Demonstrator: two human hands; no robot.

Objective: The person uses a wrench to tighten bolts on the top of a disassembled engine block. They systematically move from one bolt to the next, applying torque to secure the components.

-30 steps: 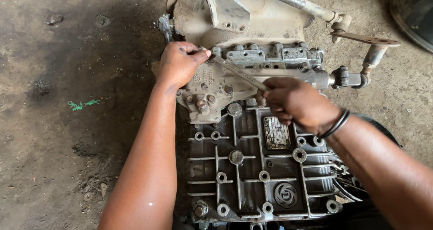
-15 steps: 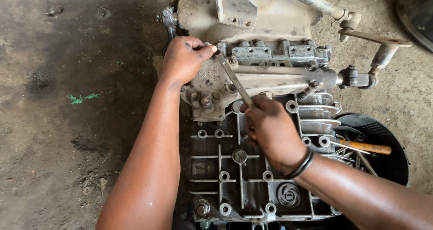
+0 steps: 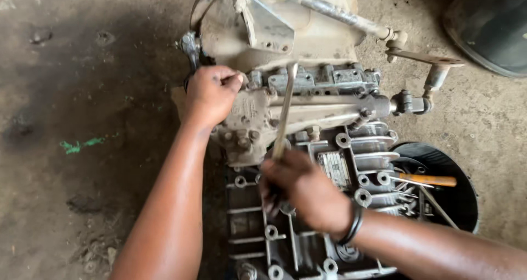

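Note:
A grimy metal gearbox casing (image 3: 307, 110) lies on the ground, with a ribbed, bolt-holed cover (image 3: 351, 170) facing up. My left hand (image 3: 211, 93) grips the upper left edge of the casing, fingers curled over a fitting. My right hand (image 3: 307, 189), a black band at its wrist, is closed on the lower end of a long flat wrench (image 3: 285, 107). The wrench stands nearly upright in the picture, its far end reaching the top row of fittings.
A black round pan (image 3: 450, 186) to the right holds an orange-handled screwdriver (image 3: 433, 179) and other tools. A linkage rod and lever (image 3: 417, 55) stick out at the upper right. A dark tyre (image 3: 494, 22) is in the top right corner. Bare dirty concrete floor (image 3: 71, 121) lies to the left.
My right hand has swung the wrench handle downward and leftward, from pointing right to nearly straight toward me. The left hand has stayed on the casing.

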